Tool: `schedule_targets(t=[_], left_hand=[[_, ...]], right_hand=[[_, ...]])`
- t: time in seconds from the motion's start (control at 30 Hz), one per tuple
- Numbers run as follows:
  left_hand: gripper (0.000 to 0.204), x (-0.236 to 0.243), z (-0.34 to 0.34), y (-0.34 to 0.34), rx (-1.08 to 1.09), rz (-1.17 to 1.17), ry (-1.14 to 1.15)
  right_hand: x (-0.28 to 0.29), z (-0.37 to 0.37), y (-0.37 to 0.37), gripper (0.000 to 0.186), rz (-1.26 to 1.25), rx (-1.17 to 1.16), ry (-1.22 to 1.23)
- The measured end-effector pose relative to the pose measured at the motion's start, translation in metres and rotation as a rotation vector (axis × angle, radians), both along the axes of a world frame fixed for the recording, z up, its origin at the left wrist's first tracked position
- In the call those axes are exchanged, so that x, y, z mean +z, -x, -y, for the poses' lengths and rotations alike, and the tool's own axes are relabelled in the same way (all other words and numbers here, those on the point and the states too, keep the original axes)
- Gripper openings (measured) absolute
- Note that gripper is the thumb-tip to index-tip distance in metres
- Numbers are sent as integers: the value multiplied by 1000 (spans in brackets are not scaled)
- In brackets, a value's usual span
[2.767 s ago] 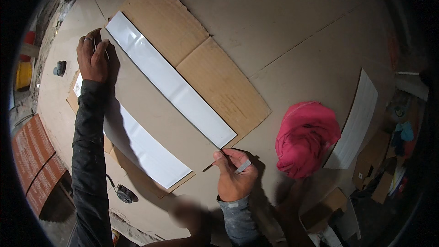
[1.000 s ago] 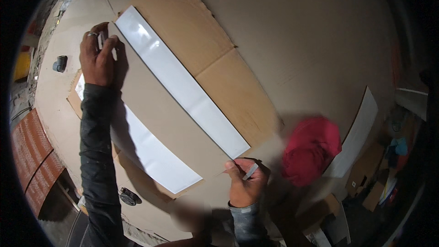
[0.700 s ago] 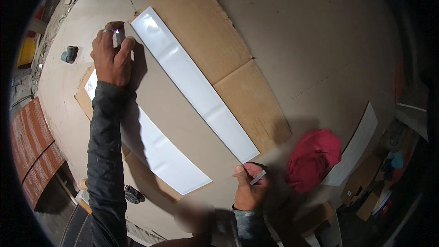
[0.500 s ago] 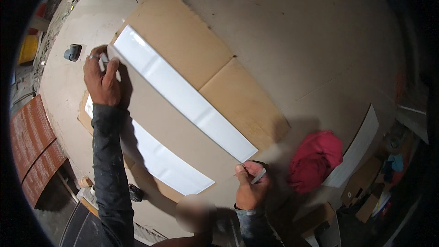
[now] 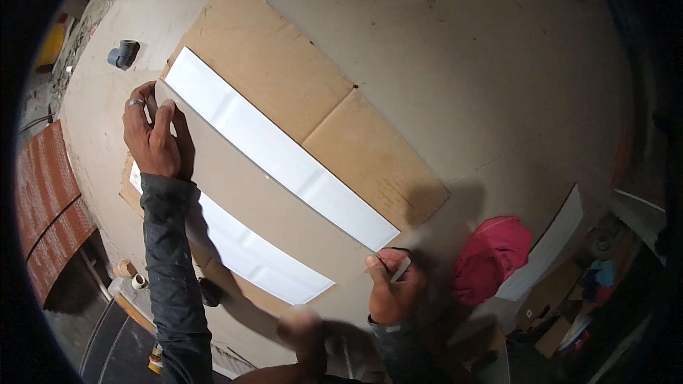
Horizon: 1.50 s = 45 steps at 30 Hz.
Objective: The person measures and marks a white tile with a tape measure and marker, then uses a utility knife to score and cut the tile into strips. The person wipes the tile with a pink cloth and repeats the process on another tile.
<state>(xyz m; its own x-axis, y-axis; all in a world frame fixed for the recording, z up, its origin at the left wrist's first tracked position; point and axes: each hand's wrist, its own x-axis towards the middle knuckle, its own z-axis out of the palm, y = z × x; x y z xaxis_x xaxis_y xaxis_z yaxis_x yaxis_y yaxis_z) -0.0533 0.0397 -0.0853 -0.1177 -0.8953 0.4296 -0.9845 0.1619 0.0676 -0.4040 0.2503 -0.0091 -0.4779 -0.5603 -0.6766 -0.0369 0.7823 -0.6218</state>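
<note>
A long beige strip, perhaps a cut tile, slants from upper left to lower right between my hands. Glossy white surface shows as a band on either side of it, on top of brown cardboard. My left hand, a ring on one finger, is closed around the strip's upper left end; its fingertips are partly hidden. At the lower right end, my right hand pinches the corner between thumb and fingers. A small pale flat piece also shows in the right hand; its kind is unclear.
A grey pipe elbow lies on the floor beyond my left hand. To the right are a crumpled red cloth and a pale plank. Reddish-brown curved sheets stand at far left. Open cardboard boxes sit at lower right.
The view has shifted slightly. My left hand and the strip's upper end have moved a little away from the white band's top corner, and a darker edge line shows. Both hands keep their grip.
</note>
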Motion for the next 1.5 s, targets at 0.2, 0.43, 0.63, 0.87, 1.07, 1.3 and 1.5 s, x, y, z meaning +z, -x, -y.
schedule_targets(t=[0.2,0.43,0.63,0.87,1.07,1.3,1.5], left_hand=[[25,12,2,15,-28,4,64],[47,26,1,24,328,-657,-203],[48,32,-2,24,321,-646,-222],[47,33,-3,25,294,-628,-188],[45,39,-2,23,321,-595,-247],[43,52,5,38,575,-546,-422],[43,56,13,61,692,-281,-166]], right_hand=[[-10,-5,3,19,48,-10,155],[-6,0,6,19,-18,107,16],[15,19,1,19,-170,197,-121],[17,21,5,21,-108,219,-146],[2,4,14,25,-81,195,-32],[-3,-1,11,28,-24,111,8],[1,1,9,27,23,30,-49]])
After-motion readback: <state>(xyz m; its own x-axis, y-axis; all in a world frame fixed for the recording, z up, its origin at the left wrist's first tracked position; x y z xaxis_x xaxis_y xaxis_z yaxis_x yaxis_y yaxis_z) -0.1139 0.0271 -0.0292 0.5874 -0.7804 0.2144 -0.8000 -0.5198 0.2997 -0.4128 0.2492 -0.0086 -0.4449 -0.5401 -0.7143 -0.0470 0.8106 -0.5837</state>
